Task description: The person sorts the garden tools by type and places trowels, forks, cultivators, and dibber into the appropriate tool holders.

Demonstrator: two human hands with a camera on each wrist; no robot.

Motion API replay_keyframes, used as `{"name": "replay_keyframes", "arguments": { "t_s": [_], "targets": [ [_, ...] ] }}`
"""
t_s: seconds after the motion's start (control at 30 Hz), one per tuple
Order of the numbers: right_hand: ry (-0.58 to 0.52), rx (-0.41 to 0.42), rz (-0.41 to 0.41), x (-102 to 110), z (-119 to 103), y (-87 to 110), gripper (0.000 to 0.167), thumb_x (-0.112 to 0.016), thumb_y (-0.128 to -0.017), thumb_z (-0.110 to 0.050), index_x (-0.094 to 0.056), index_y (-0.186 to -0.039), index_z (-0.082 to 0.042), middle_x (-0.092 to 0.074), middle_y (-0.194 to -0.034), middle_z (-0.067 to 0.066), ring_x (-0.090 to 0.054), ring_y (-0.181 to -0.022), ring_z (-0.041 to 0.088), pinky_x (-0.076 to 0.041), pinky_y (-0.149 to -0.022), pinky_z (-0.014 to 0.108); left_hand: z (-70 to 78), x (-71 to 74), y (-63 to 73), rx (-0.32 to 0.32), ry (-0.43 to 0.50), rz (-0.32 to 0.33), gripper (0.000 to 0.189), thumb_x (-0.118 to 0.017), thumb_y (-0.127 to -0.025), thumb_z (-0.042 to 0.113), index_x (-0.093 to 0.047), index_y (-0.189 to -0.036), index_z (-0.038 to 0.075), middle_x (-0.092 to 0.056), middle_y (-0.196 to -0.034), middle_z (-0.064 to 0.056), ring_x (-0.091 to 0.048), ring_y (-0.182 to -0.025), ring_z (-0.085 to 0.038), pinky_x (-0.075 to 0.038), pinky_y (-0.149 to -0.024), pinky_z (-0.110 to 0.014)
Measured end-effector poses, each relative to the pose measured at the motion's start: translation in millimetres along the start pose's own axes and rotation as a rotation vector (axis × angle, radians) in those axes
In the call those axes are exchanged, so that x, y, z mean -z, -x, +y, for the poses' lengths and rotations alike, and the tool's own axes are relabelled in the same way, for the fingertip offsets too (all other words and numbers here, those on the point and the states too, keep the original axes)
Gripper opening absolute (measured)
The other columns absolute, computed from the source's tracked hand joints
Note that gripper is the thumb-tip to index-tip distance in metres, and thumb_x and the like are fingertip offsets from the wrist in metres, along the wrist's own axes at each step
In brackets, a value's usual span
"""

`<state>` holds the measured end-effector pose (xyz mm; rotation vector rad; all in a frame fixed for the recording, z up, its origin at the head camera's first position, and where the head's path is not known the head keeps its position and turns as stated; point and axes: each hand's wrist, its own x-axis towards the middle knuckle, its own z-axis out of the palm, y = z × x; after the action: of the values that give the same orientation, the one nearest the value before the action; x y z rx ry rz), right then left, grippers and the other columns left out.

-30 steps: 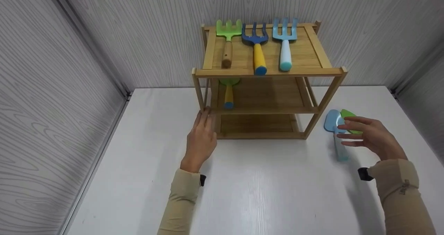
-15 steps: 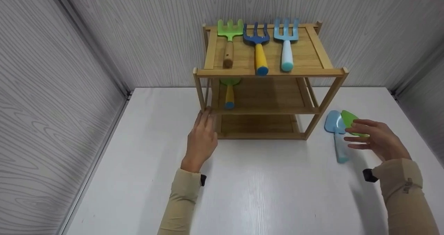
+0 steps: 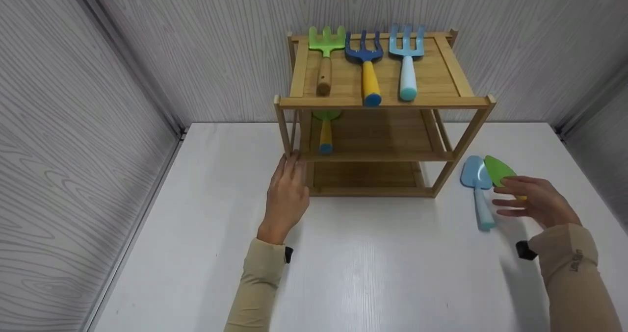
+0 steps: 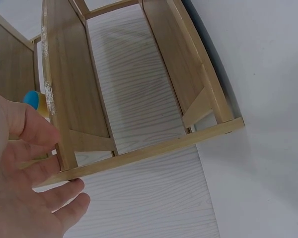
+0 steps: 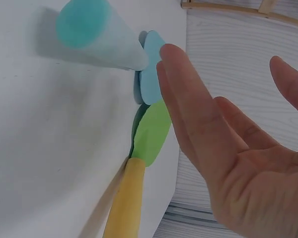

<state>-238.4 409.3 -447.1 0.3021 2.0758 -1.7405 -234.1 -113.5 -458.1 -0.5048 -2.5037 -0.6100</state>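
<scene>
My left hand (image 3: 287,199) holds the front left corner of a three-tier wooden rack (image 3: 382,103) at its middle shelf. In the left wrist view, the thumb and fingers (image 4: 69,191) lie about the shelf edge and post. My right hand (image 3: 537,202) hovers with spread fingers and holds nothing. Beneath it, a green trowel (image 3: 498,167) lies on the table, its yellow handle (image 5: 126,198) mostly hidden by the hand in the head view. Left of that trowel lies a light blue hand shovel (image 3: 477,172) with a pale handle.
On the rack's top lie a green hand fork (image 3: 325,62), a dark blue fork with a yellow handle (image 3: 369,72) and a light blue fork (image 3: 407,67). A green tool with a yellow handle (image 3: 326,133) lies on the middle shelf. Wood-grained walls (image 3: 235,52) surround the white table (image 3: 363,263).
My right hand has moved slightly right and toward me, uncovering more of the blue shovel and green trowel. My left hand stays at the rack's corner.
</scene>
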Motion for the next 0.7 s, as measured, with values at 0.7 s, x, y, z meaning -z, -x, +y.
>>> {"name": "replay_keyframes", "arguments": {
  "t_s": [0.7],
  "targets": [
    [0.066,-0.191,-0.039,2,18,-16.9,0.073,-0.056,-0.104,-0.038,-0.021,-0.153,0.002,-0.052,-0.134,0.018,-0.067,-0.1,0.018,-0.054,-0.096,0.043,-0.9,-2.3,0.5,-0.003,0.005,0.017,0.05,-0.062,-0.089,-0.008,-0.051,-0.137,-0.009,-0.049,-0.144,-0.027,-0.045,-0.133,-0.051,-0.045,-0.104,-0.056]
  ]
}}
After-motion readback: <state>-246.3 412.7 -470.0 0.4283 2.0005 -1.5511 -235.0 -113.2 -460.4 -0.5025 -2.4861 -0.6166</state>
